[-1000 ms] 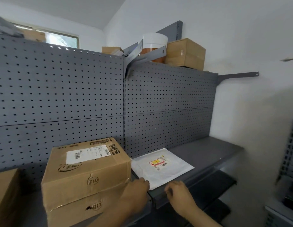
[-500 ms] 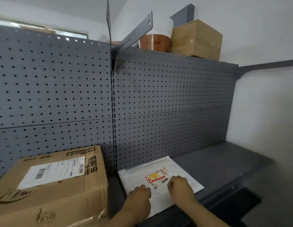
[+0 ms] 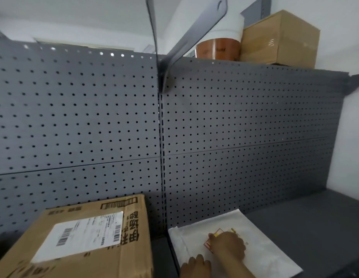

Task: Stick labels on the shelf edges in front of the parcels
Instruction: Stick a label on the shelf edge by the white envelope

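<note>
- Right hand (image 3: pixel 227 245) lies knuckles-up on the white mailer (image 3: pixel 254 255), fingers curled down over its printed red-and-yellow sticker (image 3: pixel 209 244). I cannot tell whether the fingertips pinch anything or only press; no loose label shows under it.
- Left hand (image 3: pixel 195 266) sits lower and nearer me, at the near left corner of the mailer, fingers bent, partly cut off by the bottom of the view. Whether it holds a label, I cannot tell.
- Mailer lies flat on the grey shelf (image 3: pixel 315 227), right bay, its long axis running from the pegboard (image 3: pixel 244 121) out toward me and to the right. Back corner is close to the pegboard foot, just right of the slotted upright (image 3: pixel 162 177).
- Cardboard box (image 3: pixel 90 237) stands in the left bay, shipping label (image 3: pixel 80 237) facing up, apart from the mailer with the upright's line between them.
- Key relation: the shelf's front edge, where a label must go, is below the frame, on my side of both hands. So the target lies back toward me and down from either hand, not forward.
- My judgement: left hand is nearer that edge and better placed to stick; right hand would have to draw back across the mailer first.
- Top of the unit carries a second box (image 3: pixel 279 37) and a roll of brown tape (image 3: pixel 217 50); neither is in play.
</note>
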`<state>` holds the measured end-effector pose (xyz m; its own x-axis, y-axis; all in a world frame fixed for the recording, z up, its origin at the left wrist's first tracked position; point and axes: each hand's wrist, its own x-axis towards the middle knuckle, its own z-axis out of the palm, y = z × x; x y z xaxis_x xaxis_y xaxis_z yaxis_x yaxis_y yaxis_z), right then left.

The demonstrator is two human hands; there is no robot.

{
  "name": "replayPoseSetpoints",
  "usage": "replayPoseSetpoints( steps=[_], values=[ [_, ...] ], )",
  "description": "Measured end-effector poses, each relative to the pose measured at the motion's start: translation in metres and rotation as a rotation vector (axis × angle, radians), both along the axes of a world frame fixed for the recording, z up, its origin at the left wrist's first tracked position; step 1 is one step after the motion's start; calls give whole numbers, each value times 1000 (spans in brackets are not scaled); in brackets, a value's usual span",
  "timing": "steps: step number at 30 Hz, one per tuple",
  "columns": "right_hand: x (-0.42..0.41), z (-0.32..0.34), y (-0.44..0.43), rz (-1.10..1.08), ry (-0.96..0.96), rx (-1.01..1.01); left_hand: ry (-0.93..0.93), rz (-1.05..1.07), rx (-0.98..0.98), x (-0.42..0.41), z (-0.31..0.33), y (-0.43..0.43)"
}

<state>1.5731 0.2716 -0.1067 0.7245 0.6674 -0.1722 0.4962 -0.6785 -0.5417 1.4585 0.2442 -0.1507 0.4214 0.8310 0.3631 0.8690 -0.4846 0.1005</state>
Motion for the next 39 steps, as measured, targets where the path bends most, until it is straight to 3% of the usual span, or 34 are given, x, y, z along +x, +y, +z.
replayPoseSetpoints(
  steps=[3,4,6,8,9,11,17,19,23,27,34,39],
  values=[
    [0,5,5,-26,2,-38,38,-30,305,5,-6,2],
    [0,6,6,-10,14,-28,3,-44,191,6,1,-7],
    [3,3,5,11,49,-17,48,-68,-307,1,37,-27],
    [6,1,2,4,114,38,118,-94,-168,6,29,-26],
    [6,0,0,10,141,67,170,-95,-332,7,37,-31],
    [7,-1,-3,42,168,85,165,-70,-353,2,51,-38],
    [17,5,-8,73,215,107,152,-74,-89,7,28,-33],
    [23,7,-15,89,197,110,192,-69,-234,5,34,-38],
    [38,16,-46,212,110,107,235,-18,-252,3,59,-56],
    [65,29,-77,353,63,238,238,-31,-362,13,56,-67],
    [102,37,-136,567,25,280,184,-34,-281,40,57,-121],
    [116,32,-170,713,-50,253,270,-34,-303,56,58,-157]
  ],
)
